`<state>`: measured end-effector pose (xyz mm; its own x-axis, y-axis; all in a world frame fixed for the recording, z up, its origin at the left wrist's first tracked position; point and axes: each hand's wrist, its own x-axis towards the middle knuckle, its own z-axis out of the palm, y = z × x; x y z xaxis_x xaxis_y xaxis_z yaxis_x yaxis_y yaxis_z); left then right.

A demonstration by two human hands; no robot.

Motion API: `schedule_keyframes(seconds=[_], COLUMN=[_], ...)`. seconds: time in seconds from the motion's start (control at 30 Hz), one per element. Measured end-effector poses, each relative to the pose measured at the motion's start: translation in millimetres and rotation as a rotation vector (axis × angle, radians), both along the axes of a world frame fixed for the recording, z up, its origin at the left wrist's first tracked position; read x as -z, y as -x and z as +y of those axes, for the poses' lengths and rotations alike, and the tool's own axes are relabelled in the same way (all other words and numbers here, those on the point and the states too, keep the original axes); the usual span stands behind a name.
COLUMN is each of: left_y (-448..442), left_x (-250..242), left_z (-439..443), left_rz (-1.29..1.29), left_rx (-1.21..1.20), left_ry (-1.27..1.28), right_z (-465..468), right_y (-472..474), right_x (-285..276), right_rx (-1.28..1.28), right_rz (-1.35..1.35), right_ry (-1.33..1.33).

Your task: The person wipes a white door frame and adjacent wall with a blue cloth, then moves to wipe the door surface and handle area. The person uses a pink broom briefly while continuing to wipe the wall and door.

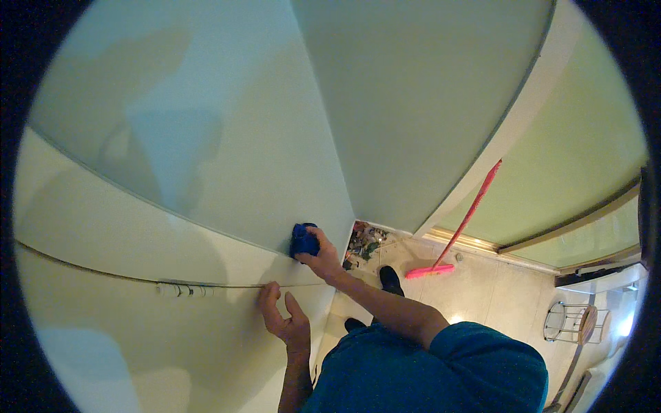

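Note:
A dark blue cloth or sponge [303, 241] is gripped in my right hand [323, 258] and pressed to the pale green wall panel [242, 155], near its curved lower edge and left of the wall corner. Lower and to the left, my left hand [286, 316] holds nothing; its fingers are bent and apart, with the fingertips at the thin dark seam [232, 286] of the cream-coloured surface. A small whitish fitting with dark rings [185, 290] lies along that seam, left of my left hand.
A pile of mixed debris [366, 238] lies on the floor by the wall corner. A pink broom [467, 219] leans against a pale frame, its head on the tiled floor [496, 289]. A round stool with metal legs [586, 324] is at the far right.

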<state>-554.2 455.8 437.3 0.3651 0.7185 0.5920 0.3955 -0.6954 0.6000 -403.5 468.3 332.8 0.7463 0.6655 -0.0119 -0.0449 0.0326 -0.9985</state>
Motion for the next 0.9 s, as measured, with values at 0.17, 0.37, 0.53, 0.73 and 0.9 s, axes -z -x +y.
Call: schedule_keyframes(seconds=[0.17, 0.37, 0.53, 0.73, 0.9], left_y=[-4, -11, -9, -4, -12], left_x=[2, 17, 27, 13, -21], left_z=[-3, -1, -1, 0, -6], left_rz=[-0.031, -0.028, -0.024, 0.004, 0.078], left_rx=[-0.072, -0.213, -0.237, -0.130, -0.063], left_ry=[0.069, 0.046, 0.040, -0.028, -0.053], right_z=[24, 61, 70, 45, 0], right_y=[-65, -169, -188, -99, -26], right_x=[15, 27, 38, 5, -55], right_rx=[0.055, 0.147, 0.186, 0.138, -0.016], right_rz=[0.162, -0.017, -0.011, -0.360, -0.361], right_ry=[0.038, 0.132, 0.073, 0.211, -0.130])
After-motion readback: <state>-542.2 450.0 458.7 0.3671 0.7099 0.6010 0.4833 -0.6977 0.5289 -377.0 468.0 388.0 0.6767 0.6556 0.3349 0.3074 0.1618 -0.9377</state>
